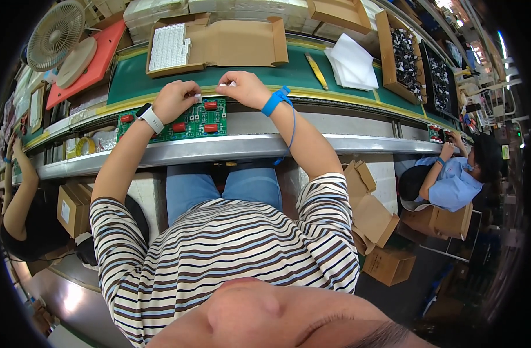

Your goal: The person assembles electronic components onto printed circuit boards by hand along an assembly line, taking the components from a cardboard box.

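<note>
A green circuit board [196,126] with several red block-shaped components lies in the metal track in front of me. Over its far edge, my left hand [177,101] is closed in a pinch on a small white part [197,98], low against the board; whether it touches is hard to tell. To the right and slightly farther off, my right hand [245,89] pinches another small white piece [233,84] above the track's far edge. Around the right wrist runs a blue strap [276,101] with a cord.
Beyond the track, an open cardboard box [236,43] holds rows of white parts [169,47]. A yellow utility knife [316,71] and white foam sheets [352,62] lie right of it. A box of dark parts [401,58] stands farther right. Co-workers sit on both sides.
</note>
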Available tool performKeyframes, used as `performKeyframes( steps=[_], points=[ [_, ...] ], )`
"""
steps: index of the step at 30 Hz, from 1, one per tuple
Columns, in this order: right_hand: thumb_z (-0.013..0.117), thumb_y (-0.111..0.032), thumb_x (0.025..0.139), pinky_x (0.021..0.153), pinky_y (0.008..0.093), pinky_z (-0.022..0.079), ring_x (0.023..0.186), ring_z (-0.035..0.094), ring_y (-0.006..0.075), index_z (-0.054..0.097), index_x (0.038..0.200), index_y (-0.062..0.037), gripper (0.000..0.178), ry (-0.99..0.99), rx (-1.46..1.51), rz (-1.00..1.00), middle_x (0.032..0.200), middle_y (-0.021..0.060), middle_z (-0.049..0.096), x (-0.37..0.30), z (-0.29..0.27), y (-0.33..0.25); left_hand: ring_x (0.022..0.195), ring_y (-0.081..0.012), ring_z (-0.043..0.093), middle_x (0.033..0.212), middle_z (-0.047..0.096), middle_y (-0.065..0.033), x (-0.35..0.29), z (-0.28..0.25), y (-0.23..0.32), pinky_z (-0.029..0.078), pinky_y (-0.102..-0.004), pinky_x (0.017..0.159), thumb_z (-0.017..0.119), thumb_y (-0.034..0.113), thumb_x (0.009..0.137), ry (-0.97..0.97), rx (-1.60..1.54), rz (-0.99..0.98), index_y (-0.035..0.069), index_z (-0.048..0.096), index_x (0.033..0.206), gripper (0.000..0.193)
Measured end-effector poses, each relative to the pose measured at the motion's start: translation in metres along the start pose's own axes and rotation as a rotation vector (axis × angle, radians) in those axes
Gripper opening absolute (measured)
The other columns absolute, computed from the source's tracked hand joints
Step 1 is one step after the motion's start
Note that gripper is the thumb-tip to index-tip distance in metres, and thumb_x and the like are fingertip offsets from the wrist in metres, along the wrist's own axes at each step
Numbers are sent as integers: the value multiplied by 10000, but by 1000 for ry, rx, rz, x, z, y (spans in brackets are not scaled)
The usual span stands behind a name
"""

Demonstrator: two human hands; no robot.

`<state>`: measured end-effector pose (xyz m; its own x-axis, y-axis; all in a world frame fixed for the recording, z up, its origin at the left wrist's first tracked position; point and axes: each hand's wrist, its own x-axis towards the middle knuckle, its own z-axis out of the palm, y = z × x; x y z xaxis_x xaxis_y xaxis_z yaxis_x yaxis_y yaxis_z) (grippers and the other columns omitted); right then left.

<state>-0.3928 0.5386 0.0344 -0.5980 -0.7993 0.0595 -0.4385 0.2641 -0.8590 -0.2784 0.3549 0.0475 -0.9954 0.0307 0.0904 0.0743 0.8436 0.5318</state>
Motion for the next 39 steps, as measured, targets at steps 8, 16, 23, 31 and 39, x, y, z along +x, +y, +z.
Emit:
performKeyframes(
  steps=[8, 16, 23, 31, 39],
  points=[
    [612, -232, 752, 668, 320, 465, 724, 595, 260, 631, 849, -23, 231, -32, -267, -77, 773, 139, 620, 0, -1, 3, 700, -246, 542, 685, 565, -98, -2, 2, 2, 440, -342, 634, 617, 153, 746, 35, -8, 2, 64, 593, 830, 124],
    [622, -204, 734, 663, 344, 468, 734, 596, 279, 604, 834, -24, 206, -56, -346, -110, 757, 144, 613, -3, 5, -1, 696, -242, 539, 697, 571, -81, -4, 7, -2, 444, -346, 634, 623, 153, 736, 71, 45, 86, 61, 594, 816, 126],
    [622, -221, 723, 716, 378, 462, 793, 587, 307, 603, 800, -24, 213, -43, -359, -96, 804, 151, 619, -2, 7, -3, 762, -246, 568, 833, 575, -89, -3, 0, 1, 464, -325, 685, 647, 130, 708, 49, -53, 76, 33, 596, 846, 176],
    [630, -210, 719, 709, 385, 458, 792, 577, 316, 585, 796, -28, 202, -66, -423, -163, 783, 148, 609, -3, 7, -4, 732, -240, 571, 826, 575, -92, -1, -5, -2, 469, -312, 668, 640, 121, 710, 82, -65, 27, 30, 597, 855, 177],
    [629, -212, 722, 679, 350, 469, 745, 592, 289, 614, 826, -28, 212, -112, -313, -108, 783, 146, 620, -4, 0, -7, 711, -212, 572, 833, 601, -95, 13, -14, -4, 460, -286, 656, 630, 127, 735, 214, -97, 58, 19, 600, 891, 192]
  ],
)
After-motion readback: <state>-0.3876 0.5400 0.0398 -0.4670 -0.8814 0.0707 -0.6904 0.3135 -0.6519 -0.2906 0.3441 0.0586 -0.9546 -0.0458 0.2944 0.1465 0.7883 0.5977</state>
